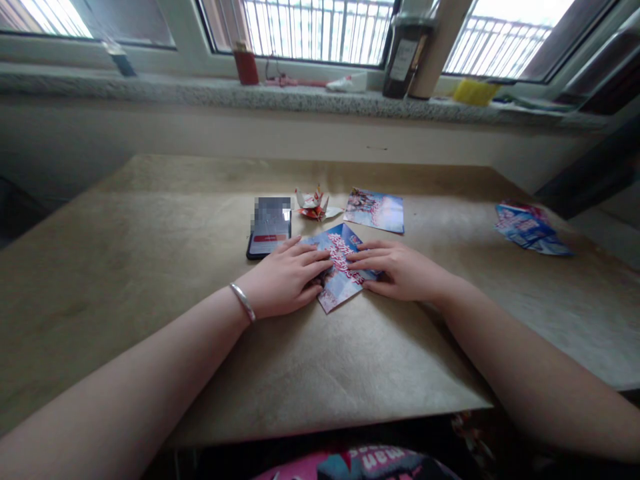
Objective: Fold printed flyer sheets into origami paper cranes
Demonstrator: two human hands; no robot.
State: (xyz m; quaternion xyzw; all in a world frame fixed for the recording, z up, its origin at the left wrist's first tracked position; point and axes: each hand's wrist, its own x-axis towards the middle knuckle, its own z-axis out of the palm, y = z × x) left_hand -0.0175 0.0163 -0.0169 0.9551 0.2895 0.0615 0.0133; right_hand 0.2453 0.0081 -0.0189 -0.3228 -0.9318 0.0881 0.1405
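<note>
A square sheet of printed paper (pixel 342 267), blue and purple with red-and-white lettering, lies turned cornerwise on the table in front of me. My left hand (pixel 287 277) rests flat on its left side, fingers stretched out. From the other side my right hand (pixel 395 270) lies over the right edge with its fingers spread. Both hands cover parts of the paper, so its side corners are hidden. Just beyond my left hand is a phone (pixel 271 227) with a lit screen. A folded paper crane (pixel 313 205) in red and white stands behind the sheet.
Another printed sheet (pixel 375 211) lies past my right hand. Several blue and red printed papers (pixel 531 228) are heaped at the table's right. On the granite windowsill (pixel 190 92) stand a red container (pixel 245 65), a dark jar (pixel 404 57) and a yellow object (pixel 475 92).
</note>
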